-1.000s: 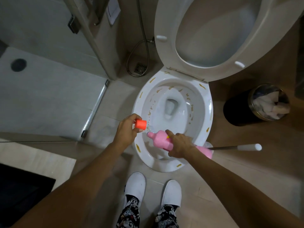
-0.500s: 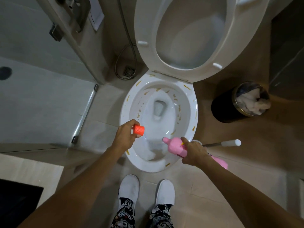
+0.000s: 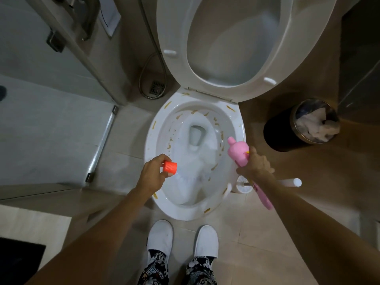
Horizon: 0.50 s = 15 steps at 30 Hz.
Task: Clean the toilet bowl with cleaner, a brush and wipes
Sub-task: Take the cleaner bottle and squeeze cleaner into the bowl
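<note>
Pink cleaner bottle (image 3: 238, 151), uncapped, is gripped in the right hand (image 3: 255, 166) over the toilet bowl's (image 3: 149, 140) right rim; left hand (image 3: 153, 173) pinches its orange cap (image 3: 170, 167). Cleaner looks applied; recapping and reaching the brush handle (image 3: 290, 182) likely follow.

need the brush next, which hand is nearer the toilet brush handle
Right. The right hand, holding the pink cleaner bottle, is just above-left of the toilet brush handle. The left hand, holding the orange cap, is across the bowl.
</note>
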Each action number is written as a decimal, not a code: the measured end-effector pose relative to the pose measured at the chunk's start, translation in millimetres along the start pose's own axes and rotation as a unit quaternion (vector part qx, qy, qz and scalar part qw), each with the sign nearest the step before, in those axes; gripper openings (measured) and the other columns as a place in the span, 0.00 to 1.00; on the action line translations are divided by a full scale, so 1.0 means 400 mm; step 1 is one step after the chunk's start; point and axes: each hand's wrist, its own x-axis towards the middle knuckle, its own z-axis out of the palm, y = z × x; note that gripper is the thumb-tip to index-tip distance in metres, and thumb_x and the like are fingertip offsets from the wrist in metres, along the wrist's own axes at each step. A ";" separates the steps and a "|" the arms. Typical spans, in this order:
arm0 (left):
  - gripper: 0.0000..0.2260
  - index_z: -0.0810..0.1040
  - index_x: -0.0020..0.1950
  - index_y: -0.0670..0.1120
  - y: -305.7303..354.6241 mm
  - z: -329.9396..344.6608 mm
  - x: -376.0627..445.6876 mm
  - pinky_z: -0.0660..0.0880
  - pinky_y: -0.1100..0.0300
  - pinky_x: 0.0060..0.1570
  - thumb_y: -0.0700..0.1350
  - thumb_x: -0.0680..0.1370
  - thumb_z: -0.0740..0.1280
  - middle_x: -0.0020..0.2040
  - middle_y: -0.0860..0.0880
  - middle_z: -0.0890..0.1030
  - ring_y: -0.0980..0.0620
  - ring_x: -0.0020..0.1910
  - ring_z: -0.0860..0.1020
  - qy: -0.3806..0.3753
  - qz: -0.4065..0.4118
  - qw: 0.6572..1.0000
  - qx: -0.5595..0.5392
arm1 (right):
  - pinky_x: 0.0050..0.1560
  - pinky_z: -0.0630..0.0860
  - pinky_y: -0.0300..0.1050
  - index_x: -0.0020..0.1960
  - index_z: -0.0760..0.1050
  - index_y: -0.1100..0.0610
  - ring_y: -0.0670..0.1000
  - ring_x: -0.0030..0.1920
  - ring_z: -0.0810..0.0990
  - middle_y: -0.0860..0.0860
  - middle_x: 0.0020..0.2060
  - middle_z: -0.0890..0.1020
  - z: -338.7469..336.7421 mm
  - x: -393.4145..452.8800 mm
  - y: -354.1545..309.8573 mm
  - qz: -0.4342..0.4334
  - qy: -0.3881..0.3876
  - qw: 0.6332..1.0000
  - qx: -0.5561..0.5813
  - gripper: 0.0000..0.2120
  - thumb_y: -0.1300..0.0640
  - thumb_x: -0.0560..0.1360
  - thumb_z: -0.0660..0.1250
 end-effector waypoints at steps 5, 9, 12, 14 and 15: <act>0.17 0.75 0.56 0.46 0.003 -0.007 0.025 0.69 0.59 0.53 0.36 0.70 0.74 0.55 0.47 0.79 0.48 0.54 0.76 -0.002 -0.002 1.000 0.003 | 0.54 0.77 0.62 0.68 0.62 0.51 0.62 0.54 0.77 0.56 0.52 0.77 -0.029 0.065 -0.055 -0.010 0.020 1.000 0.018 0.40 0.51 0.60 0.78; 0.17 0.75 0.56 0.46 0.011 -0.019 0.051 0.69 0.60 0.53 0.37 0.70 0.75 0.55 0.47 0.79 0.49 0.54 0.76 0.001 0.005 1.000 0.006 | 0.55 0.76 0.62 0.69 0.62 0.53 0.63 0.55 0.77 0.58 0.54 0.77 -0.062 0.103 -0.105 -0.026 0.029 0.999 0.012 0.40 0.52 0.63 0.78; 0.17 0.76 0.56 0.46 0.020 -0.030 0.067 0.68 0.61 0.50 0.36 0.70 0.75 0.54 0.47 0.79 0.50 0.52 0.75 0.006 0.011 1.000 0.000 | 0.55 0.76 0.62 0.69 0.62 0.52 0.63 0.55 0.77 0.58 0.54 0.77 -0.080 0.125 -0.145 -0.037 0.043 0.998 0.015 0.41 0.52 0.63 0.78; 0.17 0.76 0.55 0.45 0.024 -0.038 0.076 0.68 0.63 0.49 0.35 0.70 0.74 0.53 0.48 0.79 0.51 0.52 0.74 0.008 0.015 1.000 -0.003 | 0.55 0.76 0.61 0.70 0.61 0.52 0.62 0.55 0.77 0.57 0.54 0.77 -0.091 0.134 -0.172 -0.051 0.053 0.997 0.021 0.41 0.51 0.63 0.78; 0.16 0.76 0.55 0.45 0.026 -0.043 0.079 0.68 0.64 0.48 0.34 0.70 0.74 0.53 0.49 0.78 0.51 0.51 0.74 0.010 0.019 1.000 -0.001 | 0.54 0.77 0.60 0.70 0.61 0.52 0.62 0.54 0.77 0.57 0.54 0.77 -0.095 0.137 -0.184 -0.062 0.054 0.996 0.026 0.41 0.51 0.64 0.78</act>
